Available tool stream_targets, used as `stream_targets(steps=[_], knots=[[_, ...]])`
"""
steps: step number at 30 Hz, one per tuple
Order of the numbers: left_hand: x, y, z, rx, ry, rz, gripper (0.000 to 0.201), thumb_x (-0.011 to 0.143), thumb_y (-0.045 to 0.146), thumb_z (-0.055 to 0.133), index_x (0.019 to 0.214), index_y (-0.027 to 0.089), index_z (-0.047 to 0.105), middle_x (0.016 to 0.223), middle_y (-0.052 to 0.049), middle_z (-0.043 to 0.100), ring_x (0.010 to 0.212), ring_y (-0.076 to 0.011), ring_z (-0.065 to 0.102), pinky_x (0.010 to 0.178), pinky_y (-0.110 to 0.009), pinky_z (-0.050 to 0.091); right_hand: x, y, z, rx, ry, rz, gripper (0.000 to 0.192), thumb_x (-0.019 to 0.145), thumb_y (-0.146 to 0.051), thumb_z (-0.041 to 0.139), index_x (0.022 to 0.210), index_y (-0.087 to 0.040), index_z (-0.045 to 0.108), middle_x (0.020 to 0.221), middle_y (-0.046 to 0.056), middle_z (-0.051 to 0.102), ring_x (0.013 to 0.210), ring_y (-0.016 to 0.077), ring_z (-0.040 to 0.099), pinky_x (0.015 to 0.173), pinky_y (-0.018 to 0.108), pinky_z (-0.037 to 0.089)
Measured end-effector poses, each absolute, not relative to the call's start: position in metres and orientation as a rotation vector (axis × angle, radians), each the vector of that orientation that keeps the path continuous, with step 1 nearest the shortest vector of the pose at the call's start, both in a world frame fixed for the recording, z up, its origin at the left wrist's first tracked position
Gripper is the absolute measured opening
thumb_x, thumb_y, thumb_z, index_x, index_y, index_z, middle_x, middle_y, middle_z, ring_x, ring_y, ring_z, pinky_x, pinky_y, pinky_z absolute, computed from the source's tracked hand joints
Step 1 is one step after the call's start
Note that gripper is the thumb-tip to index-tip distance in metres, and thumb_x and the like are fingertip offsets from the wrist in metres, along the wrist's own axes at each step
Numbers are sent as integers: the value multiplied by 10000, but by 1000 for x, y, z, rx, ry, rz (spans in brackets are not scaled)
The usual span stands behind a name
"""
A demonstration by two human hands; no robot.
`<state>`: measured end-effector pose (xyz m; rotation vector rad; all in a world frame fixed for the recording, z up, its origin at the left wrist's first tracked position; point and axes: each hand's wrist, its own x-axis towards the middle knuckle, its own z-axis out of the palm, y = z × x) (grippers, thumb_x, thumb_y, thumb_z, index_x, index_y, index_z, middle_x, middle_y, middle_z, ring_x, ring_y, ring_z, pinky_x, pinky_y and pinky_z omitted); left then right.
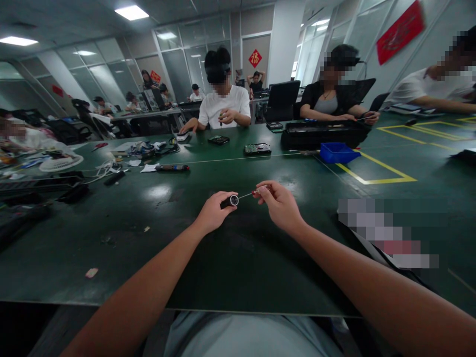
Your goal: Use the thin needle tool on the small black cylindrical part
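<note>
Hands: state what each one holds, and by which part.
Left hand grips a small black cylinder around its body. Right hand pinches a thin tool by its red end, tip toward the cylinder.

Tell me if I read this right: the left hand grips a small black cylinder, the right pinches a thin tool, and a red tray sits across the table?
Nearly. The head view shows the tray is blue, not red. The left hand does grip the black cylinder, and the right hand pinches the thin tool.

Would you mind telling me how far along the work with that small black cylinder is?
Done: nothing visibly finished. In hand: the left hand holds the black cylinder, the right hand a thin bit pointing at its open end. Left: the bit is not yet inside.
</note>
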<state>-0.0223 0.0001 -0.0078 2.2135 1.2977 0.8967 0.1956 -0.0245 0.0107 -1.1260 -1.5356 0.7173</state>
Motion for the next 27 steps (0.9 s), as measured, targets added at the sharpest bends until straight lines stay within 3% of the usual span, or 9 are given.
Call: stream_targets(steps=[3,8,11,22,27], knots=[[-23,-1,-7,2210,1286,894,398,853,198,691,1247,246,656,1253,-56,658,1188,-238,581,1070,-415,410,196,-26,14,-1169,-1529,705,251,939,-413,510,1001,-204,635,857,57,738,698,179,658,674,348,508],[-23,-2,-7,2199,1293,901,406,857,206,695,1258,245,652,1259,-51,663,1189,-239,583,1068,-420,406,200,-29,20,-1366,-1605,509,449,916,-567,540,625,-226,560,569,5,608,532,154,533,538,305,380],[-23,-2,-7,2206,1288,900,409,855,216,698,1260,253,655,1255,-51,667,1187,-244,587,1067,-420,411,199,-30,20,-1376,-1634,451,510,920,-593,519,559,-233,514,503,-8,544,488,144,483,513,299,337],[-27,1,-9,2198,1297,908,403,853,200,697,1251,252,657,1247,-45,667,1177,-232,594,1065,-400,417,196,-31,20,-1331,-1690,455,323,904,-496,571,724,-230,611,594,-12,574,545,150,498,545,296,356],[-27,1,-9,2212,1280,902,399,852,202,700,1246,247,659,1239,-46,667,1163,-230,597,1048,-395,423,196,-32,17,-1228,-1736,518,178,899,-379,552,882,-228,645,747,19,675,651,178,597,602,309,424]])
